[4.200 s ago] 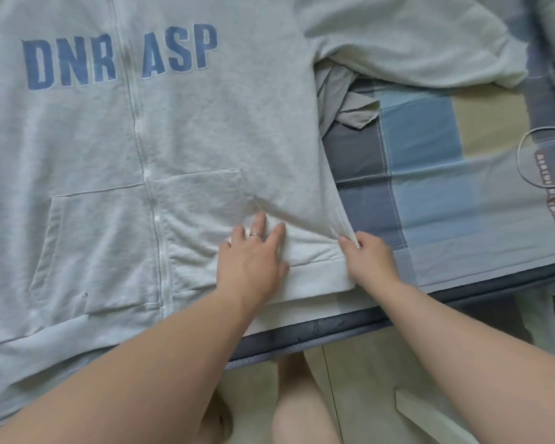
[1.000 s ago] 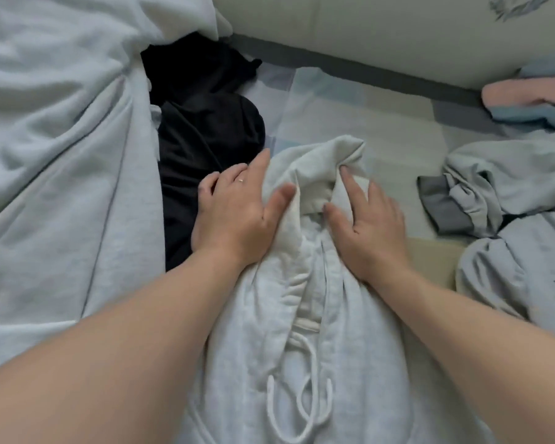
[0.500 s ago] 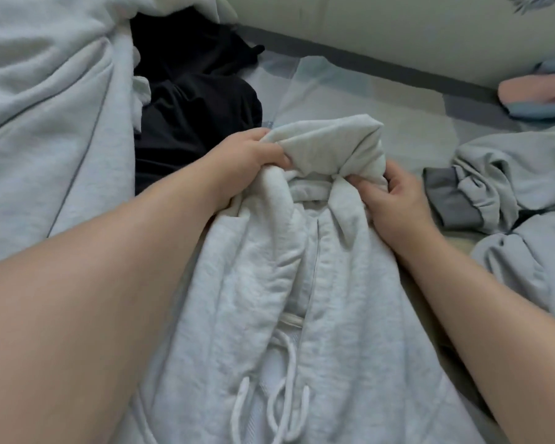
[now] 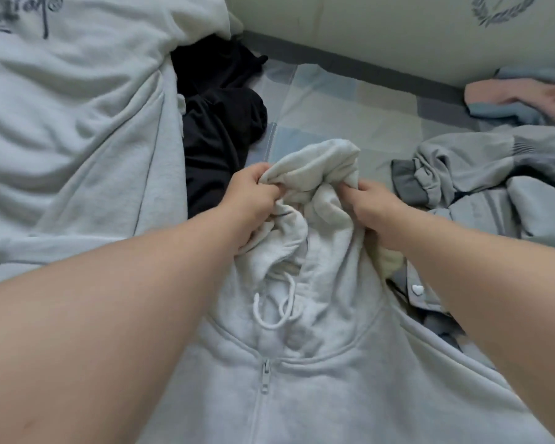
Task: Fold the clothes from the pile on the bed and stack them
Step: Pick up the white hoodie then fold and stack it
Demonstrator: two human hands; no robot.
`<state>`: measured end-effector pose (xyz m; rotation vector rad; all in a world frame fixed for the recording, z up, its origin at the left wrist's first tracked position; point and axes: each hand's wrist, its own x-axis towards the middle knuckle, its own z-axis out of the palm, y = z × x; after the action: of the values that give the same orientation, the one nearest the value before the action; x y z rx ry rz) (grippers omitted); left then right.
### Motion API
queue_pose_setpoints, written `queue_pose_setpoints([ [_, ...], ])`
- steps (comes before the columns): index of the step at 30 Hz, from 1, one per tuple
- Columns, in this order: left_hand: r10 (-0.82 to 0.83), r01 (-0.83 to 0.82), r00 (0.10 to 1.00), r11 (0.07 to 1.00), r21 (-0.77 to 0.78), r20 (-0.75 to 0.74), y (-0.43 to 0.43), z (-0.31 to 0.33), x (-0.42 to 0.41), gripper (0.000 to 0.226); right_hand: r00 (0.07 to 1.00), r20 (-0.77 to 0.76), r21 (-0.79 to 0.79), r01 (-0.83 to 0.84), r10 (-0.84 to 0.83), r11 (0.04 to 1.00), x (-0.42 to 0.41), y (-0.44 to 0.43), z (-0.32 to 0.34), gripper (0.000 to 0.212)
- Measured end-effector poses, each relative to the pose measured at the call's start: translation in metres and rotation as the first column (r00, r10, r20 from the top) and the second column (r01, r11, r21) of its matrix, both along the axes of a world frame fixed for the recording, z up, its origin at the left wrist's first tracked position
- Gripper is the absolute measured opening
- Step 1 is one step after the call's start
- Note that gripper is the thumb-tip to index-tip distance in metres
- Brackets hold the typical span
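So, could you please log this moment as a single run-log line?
step: hoodie fold | left hand: grips hood | right hand: grips hood | hoodie: zipped, front up on bed | nearby: black garment

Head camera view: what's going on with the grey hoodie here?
A person is working through clothes on a bed. Both hands grip the bunched hood of a light grey zip hoodie: the left hand on its left side, the right hand on its right. The hoodie's body lies front up and zipped, toward the camera. A black garment, a pale sweatshirt and crumpled grey clothes lie around it.
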<state>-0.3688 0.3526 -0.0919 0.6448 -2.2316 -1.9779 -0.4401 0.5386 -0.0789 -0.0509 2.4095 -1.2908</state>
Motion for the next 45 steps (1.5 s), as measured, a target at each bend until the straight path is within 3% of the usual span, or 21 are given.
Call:
queue_pose_setpoints([
  [2, 0.020, -0.020, 1.000, 1.000, -0.016, 0.003, 0.000, 0.022, 0.031, 0.021, 1.000, 0.027, -0.073, 0.005, -0.003, 0.997, 0.029, 0.011, 0.019, 0.020],
  [5, -0.009, 0.002, 0.999, 0.992, -0.129, -0.051, 0.004, 0.056, 0.068, 0.028, 0.990, -0.137, -0.121, 0.011, -0.027, 0.993, 0.078, 0.024, 0.045, 0.016],
  [8, -0.105, 0.089, 0.993, 0.967, -0.237, -0.055, 0.014, 0.080, 0.117, 0.049, 0.953, -0.303, -0.097, -0.056, 0.024, 0.994, 0.123, 0.041, 0.072, 0.010],
  [11, -0.246, 0.200, 0.969, 0.810, -0.551, -0.010, 0.026, 0.095, 0.175, 0.052, 0.849, -0.483, 0.171, -0.146, 0.212, 0.974, 0.174, 0.062, 0.086, 0.009],
  [14, -0.365, 0.288, 0.927, 0.529, -0.798, 0.093, 0.034, 0.095, 0.236, 0.041, 0.640, -0.594, 0.474, -0.211, 0.487, 0.855, 0.232, 0.085, 0.082, 0.019],
  [16, -0.451, 0.352, 0.873, 0.317, -0.880, 0.187, 0.038, 0.083, 0.275, 0.043, 0.567, -0.508, 0.620, -0.282, 0.649, 0.732, 0.273, 0.101, 0.069, 0.034],
  [17, -0.499, 0.415, 0.826, 0.224, -0.882, 0.262, 0.040, 0.076, 0.292, 0.046, 0.556, -0.394, 0.684, -0.355, 0.732, 0.638, 0.294, 0.106, 0.061, 0.042],
  [19, -0.552, 0.658, 0.652, 0.072, -0.749, 0.520, 0.043, 0.068, 0.314, 0.044, 0.549, -0.088, 0.718, -0.544, 0.831, 0.435, 0.324, 0.114, 0.043, 0.043],
  [20, -0.548, 0.733, 0.588, 0.049, -0.679, 0.595, 0.043, 0.066, 0.320, 0.036, 0.565, 0.004, 0.684, -0.604, 0.825, 0.409, 0.334, 0.116, 0.039, 0.037],
  [21, -0.545, 0.755, 0.582, 0.087, -0.650, 0.603, 0.042, 0.064, 0.322, 0.028, 0.606, 0.008, 0.622, -0.626, 0.796, 0.470, 0.340, 0.117, 0.036, 0.033],
  [22, -0.546, 0.715, 0.638, 0.162, -0.680, 0.542, 0.042, 0.064, 0.323, 0.032, 0.666, -0.110, 0.548, -0.578, 0.737, 0.604, 0.343, 0.117, 0.037, 0.031],
  [24, -0.508, 0.434, 0.829, 0.319, -0.843, 0.235, 0.045, 0.062, 0.314, 0.040, 0.723, -0.418, 0.472, -0.344, 0.550, 0.812, 0.340, 0.107, 0.044, 0.034],
  [25, -0.462, 0.292, 0.880, 0.341, -0.894, 0.112, 0.046, 0.061, 0.305, 0.038, 0.715, -0.507, 0.463, -0.245, 0.481, 0.852, 0.336, 0.099, 0.046, 0.041],
  [26, -0.421, 0.241, 0.903, 0.339, -0.909, 0.083, 0.049, 0.058, 0.294, 0.037, 0.722, -0.513, 0.470, -0.217, 0.464, 0.856, 0.332, 0.088, 0.047, 0.050],
  [28, -0.412, 0.422, 0.868, 0.313, -0.851, 0.279, 0.054, 0.049, 0.274, 0.046, 0.782, -0.327, 0.550, -0.300, 0.531, 0.780, 0.324, 0.075, 0.036, 0.073],
  [30, -0.410, 0.660, 0.733, 0.239, -0.712, 0.543, 0.055, 0.027, 0.266, 0.058, 0.777, -0.038, 0.646, -0.461, 0.629, 0.609, 0.320, 0.073, 0.008, 0.093],
  [32, -0.402, 0.733, 0.663, 0.176, -0.657, 0.632, 0.051, 0.005, 0.271, 0.068, 0.736, 0.079, 0.696, -0.523, 0.672, 0.491, 0.320, 0.080, -0.018, 0.102],
  [38, -0.403, 0.650, 0.734, 0.180, -0.738, 0.547, 0.048, -0.001, 0.284, 0.074, 0.746, -0.053, 0.634, -0.488, 0.664, 0.600, 0.344, 0.085, -0.005, 0.101],
  [42, -0.406, 0.659, 0.736, 0.245, -0.711, 0.542, 0.046, -0.011, 0.290, 0.072, 0.755, 0.056, 0.673, -0.512, 0.653, 0.534, 0.373, 0.080, -0.015, 0.104],
  [45, -0.399, 0.632, 0.761, 0.279, -0.723, 0.511, 0.049, -0.010, 0.292, 0.073, 0.776, 0.020, 0.705, -0.458, 0.630, 0.542, 0.366, 0.070, -0.019, 0.115],
])
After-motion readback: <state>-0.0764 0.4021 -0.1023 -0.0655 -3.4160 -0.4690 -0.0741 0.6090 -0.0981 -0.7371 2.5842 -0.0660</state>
